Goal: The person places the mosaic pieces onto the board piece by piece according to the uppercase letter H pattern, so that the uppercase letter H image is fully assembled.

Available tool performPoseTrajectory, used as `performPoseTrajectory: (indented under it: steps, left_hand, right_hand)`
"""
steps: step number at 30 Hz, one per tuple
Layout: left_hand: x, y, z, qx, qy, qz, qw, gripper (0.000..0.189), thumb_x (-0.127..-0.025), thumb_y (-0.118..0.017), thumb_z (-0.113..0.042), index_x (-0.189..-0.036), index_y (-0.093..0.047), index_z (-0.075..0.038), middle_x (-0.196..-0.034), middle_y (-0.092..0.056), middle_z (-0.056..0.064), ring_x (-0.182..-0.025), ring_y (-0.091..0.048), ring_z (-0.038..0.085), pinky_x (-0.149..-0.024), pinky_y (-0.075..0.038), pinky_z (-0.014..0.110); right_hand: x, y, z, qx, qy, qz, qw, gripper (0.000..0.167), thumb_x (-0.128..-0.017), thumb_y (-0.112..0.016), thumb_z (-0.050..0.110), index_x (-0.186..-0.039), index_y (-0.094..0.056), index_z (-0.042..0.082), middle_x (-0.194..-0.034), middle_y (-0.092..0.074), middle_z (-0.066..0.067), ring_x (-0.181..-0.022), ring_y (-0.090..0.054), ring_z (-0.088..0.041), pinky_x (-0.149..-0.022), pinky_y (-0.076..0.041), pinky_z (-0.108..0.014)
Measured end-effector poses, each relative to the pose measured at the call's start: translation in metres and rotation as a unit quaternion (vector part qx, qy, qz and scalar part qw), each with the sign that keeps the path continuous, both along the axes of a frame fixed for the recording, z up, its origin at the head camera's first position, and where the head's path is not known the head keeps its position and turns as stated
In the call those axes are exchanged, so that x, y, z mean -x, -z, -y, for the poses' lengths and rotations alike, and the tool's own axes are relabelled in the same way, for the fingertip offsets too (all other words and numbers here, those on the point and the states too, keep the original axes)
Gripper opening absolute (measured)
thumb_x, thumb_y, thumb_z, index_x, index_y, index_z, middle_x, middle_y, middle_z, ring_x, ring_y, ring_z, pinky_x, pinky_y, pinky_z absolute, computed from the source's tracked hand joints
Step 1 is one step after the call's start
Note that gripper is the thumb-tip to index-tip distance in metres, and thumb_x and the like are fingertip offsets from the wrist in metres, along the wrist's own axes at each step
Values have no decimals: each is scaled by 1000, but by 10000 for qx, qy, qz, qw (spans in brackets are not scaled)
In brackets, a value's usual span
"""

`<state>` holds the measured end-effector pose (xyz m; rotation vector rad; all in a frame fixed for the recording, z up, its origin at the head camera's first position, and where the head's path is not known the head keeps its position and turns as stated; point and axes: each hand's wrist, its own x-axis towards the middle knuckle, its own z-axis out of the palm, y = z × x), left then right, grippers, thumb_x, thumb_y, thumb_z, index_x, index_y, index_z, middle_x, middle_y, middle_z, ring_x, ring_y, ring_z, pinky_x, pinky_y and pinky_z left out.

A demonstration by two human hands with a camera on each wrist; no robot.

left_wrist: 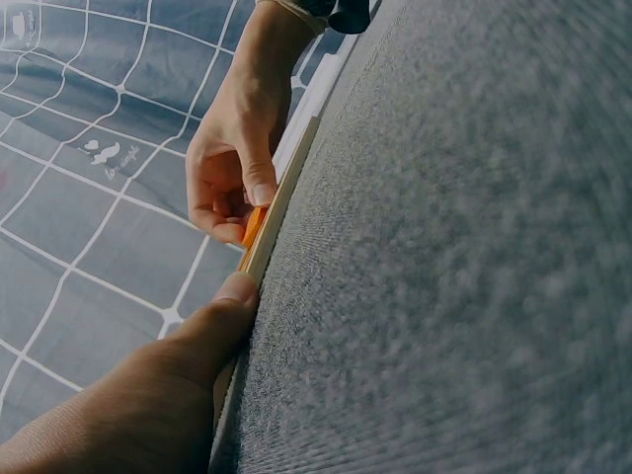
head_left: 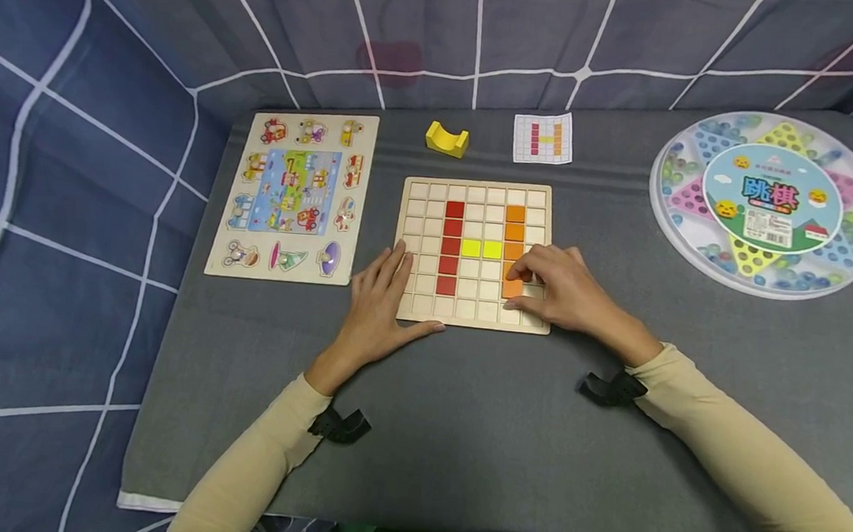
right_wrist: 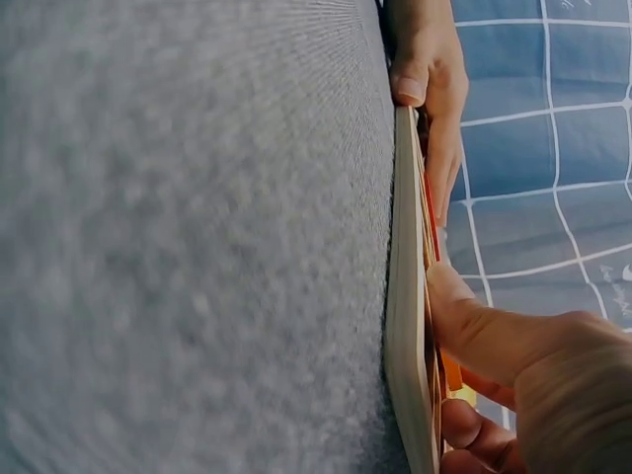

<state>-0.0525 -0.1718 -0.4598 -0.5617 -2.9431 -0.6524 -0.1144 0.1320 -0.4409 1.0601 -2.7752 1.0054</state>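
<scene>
A wooden grid board (head_left: 423,306) lies on the table. A column of red tiles (head_left: 447,265) runs down its left part and a column of orange tiles (head_left: 514,232) down its right part, joined by two yellow tiles (head_left: 481,249). My right hand (head_left: 560,289) pinches an orange tile (left_wrist: 254,223) between thumb and fingers at the lower end of the orange column; the fingers partly hide it. My left hand (head_left: 376,308) rests on the board's lower left corner, fingers straight along the left edge and thumb (left_wrist: 235,291) against the front edge.
Behind the board stand a yellow curved block (head_left: 447,140) and a pattern card (head_left: 543,138) with red, yellow and orange squares. A picture puzzle board (head_left: 287,259) lies to the left, and a round Chinese checkers box (head_left: 770,205) to the right. Gridded cloth (head_left: 438,25) hangs behind the table.
</scene>
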Motion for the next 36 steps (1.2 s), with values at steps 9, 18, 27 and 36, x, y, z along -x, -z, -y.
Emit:
performPoseTrajectory:
  steps: [9,18,27,36]
  left_hand:
    - [-1,0,0,-14,-22,121,9999,113,-72,-79,-58,-153,-27,0,-162,-19,16,-147,-20,37,-107,-21,58]
    - [-1,0,0,-53,-10,58,10000,113,-71,-80,-57,-153,-28,1,-162,-20,17,-147,-21,38,-107,-21,59]
    - [-2,2,-1,-59,-23,146,9999,114,-71,-80,-58,-153,-27,1,-162,-19,16,-147,-20,38,-107,-20,59]
    - [-4,1,-4,-120,-102,475,9987,116,-73,-78,-60,-155,-20,0,-164,-14,14,-150,-13,35,-109,-18,58]
  right_hand:
    - [-2,2,1,-2,-60,-58,10000,34,-72,-87,31,-96,-68,16,-87,-60,3,-84,-54,-13,-83,-29,-41]
    - [-3,3,0,151,-114,-79,9998,29,-75,-85,27,-97,-69,16,-88,-62,3,-84,-54,-12,-83,-29,-40]
    - [-5,6,-2,161,-100,-81,9998,30,-74,-86,30,-96,-70,16,-89,-63,3,-85,-55,-12,-82,-28,-40]
    - [-10,1,-20,127,-78,-260,9996,28,-77,-84,23,-98,-69,14,-89,-61,0,-83,-52,-13,-80,-28,-38]
